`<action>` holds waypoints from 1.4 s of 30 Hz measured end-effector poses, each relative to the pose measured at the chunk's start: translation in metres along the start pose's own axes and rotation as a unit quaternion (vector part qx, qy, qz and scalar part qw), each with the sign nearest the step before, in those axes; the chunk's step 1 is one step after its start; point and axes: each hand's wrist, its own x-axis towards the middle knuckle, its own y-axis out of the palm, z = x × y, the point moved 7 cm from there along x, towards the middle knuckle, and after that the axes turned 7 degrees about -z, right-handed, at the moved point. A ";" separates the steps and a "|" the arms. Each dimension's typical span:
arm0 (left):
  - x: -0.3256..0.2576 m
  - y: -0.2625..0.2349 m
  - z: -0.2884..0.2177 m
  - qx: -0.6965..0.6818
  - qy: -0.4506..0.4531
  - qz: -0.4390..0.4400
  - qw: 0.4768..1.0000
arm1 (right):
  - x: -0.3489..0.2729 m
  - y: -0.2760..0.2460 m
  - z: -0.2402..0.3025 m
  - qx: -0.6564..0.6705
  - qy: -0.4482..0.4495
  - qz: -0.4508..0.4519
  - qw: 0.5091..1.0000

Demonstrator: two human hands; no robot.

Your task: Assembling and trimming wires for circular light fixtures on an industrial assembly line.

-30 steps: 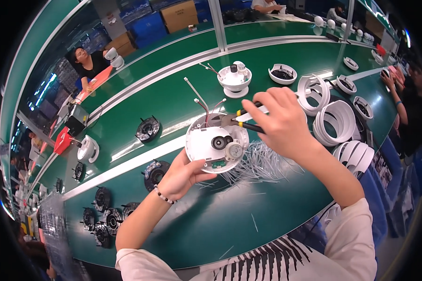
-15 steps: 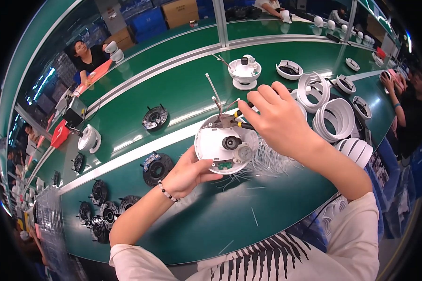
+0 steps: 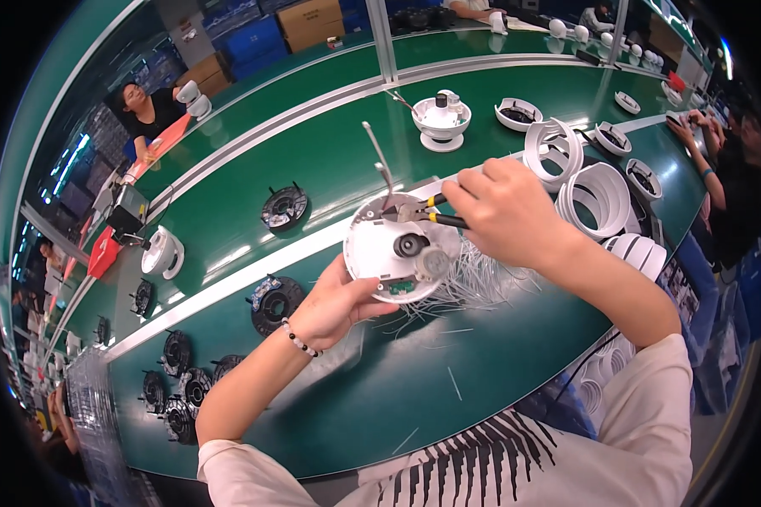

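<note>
My left hand grips the rim of a round white camera housing from its lower left, thumb over the edge. A black lens and a small green circuit board show inside it. In my right hand are cutting pliers with yellow-and-black handles. Their metal jaws lie over the upper part of the housing, at the base of the wires and a pale cable tie that stick up there. Whether the jaws touch the tie cannot be made out.
Cut strips of cable tie lie heaped beside the housing. Several black round parts sit at left, white rings at right. Another camera unit stands on the green conveyor. Co-workers sit across the line and at far right.
My right hand has drawn slightly to the right with the pliers' handles spread wider. A loose wire end near its fingers no longer shows. The whole view has shifted a little.
</note>
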 end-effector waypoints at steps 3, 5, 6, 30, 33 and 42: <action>0.014 -0.010 -0.010 0.007 0.062 -0.024 0.998 | -0.016 -0.027 -0.024 0.119 0.065 -0.199 0.970; 0.028 -0.021 -0.016 0.019 0.130 -0.060 0.990 | -0.033 -0.025 -0.041 0.191 0.142 -0.250 0.938; 0.041 -0.027 -0.016 -0.002 0.133 -0.073 0.988 | -0.042 -0.016 -0.045 0.228 0.175 -0.263 0.921; 0.147 -0.165 -0.113 0.623 0.360 -0.439 0.539 | -0.067 0.045 0.001 0.297 0.212 -0.288 0.885; 0.182 -0.209 -0.065 0.574 0.118 -0.386 0.713 | -0.072 0.056 0.003 0.293 0.205 -0.268 0.895; 0.135 -0.216 -0.073 0.555 0.153 -0.404 0.711 | -0.100 0.073 -0.008 0.294 0.193 -0.225 0.909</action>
